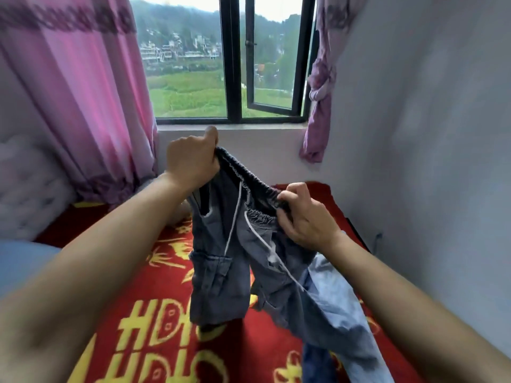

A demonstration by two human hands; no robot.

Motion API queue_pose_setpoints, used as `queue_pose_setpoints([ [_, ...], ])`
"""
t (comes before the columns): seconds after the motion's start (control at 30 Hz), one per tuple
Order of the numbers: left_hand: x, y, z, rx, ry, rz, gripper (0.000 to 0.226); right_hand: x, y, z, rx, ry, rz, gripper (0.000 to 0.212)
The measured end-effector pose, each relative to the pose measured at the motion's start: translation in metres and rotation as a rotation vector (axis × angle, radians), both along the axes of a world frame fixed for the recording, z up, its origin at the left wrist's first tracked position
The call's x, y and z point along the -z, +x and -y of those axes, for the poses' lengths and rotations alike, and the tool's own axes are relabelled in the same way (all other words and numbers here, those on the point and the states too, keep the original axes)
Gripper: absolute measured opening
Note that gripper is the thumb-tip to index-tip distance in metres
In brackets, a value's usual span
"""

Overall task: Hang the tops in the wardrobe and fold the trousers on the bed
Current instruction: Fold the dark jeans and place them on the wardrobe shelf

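My left hand (190, 158) is clamped on the far left end of the waistband of the grey trousers (221, 272), fingers curled round the gathered elastic, thumb up. My right hand (304, 217) pinches the same waistband at its near right end, fingers bent onto the cloth. The left hand sits higher and farther than the right, so the waistband slopes down to the right.

The trousers hang between both hands above the bed (154, 341), front side toward me, with a cargo pocket showing on the left leg. A white drawstring (233, 217) dangles in two strands from the waistband. Whether the leg ends touch the bed cover, I cannot tell.

Pale blue jeans (337, 308) lie crumpled on the red and yellow cover, near right, partly under the hanging trousers.

Far ahead stands a window (235, 78), one pane ajar. A pink curtain (83, 106) hangs to its left; a knotted curtain (320, 92) to its right, against the white wall (428, 134).
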State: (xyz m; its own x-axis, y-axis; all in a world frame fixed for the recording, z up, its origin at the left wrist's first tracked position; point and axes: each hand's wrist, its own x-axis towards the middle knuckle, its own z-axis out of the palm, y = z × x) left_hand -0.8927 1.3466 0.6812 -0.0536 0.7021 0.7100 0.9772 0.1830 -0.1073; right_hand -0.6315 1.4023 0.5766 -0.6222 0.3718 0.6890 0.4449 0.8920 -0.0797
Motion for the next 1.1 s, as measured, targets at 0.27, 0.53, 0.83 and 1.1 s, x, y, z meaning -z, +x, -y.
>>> queue_pose_setpoints([
  [0.27, -0.002, -0.01, 0.082, -0.122, -0.16, -0.141, 0.048, -0.045, 0.037, 0.036, 0.171, 0.155, 0.484, 0.033],
  [0.53, 0.015, 0.011, 0.193, 0.034, -0.134, -0.232, 0.078, -0.083, 0.087, 0.076, 0.213, 0.119, 0.243, 0.044],
  [0.83, -0.025, 0.014, 0.231, 0.1, -0.187, -0.032, 0.041, -0.132, 0.09, 0.131, 0.362, 0.186, 0.258, 0.039],
  [1.1, -0.06, -0.011, 0.24, 0.16, -0.06, 0.046, 0.026, -0.188, 0.067, 0.164, 0.479, 0.23, 0.135, 0.036],
])
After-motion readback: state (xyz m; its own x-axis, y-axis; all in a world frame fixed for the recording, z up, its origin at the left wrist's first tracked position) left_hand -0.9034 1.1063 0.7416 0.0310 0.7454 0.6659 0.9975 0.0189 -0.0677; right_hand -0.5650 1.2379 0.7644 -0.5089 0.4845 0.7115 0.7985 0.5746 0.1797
